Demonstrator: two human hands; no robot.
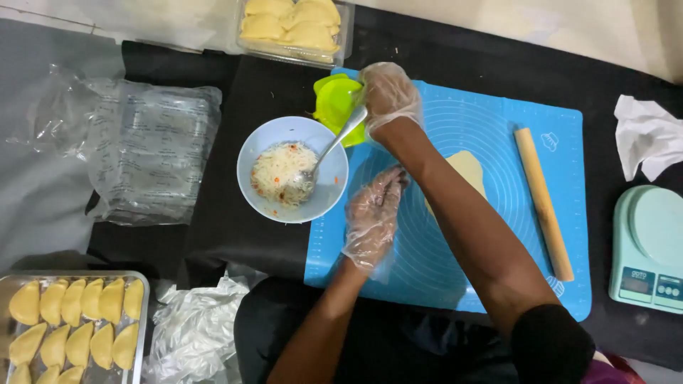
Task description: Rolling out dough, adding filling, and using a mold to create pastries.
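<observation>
Filling step in hand. Right hand [388, 96], in a clear glove, has its fingers closed on the handle of the spoon [334, 146] over the green dumpling press [338, 107] at the blue mat's [498, 128] top-left corner; the spoon's bowl rests in the filling bowl [292, 169] just off the mat's left edge. Left hand [371, 217], gloved, hovers loosely open over the mat, holding nothing as far as I can tell. Dough sheet [466, 171] lies mid-mat, partly under the right arm. Next move likely needs a level scoop carried to the press.
</observation>
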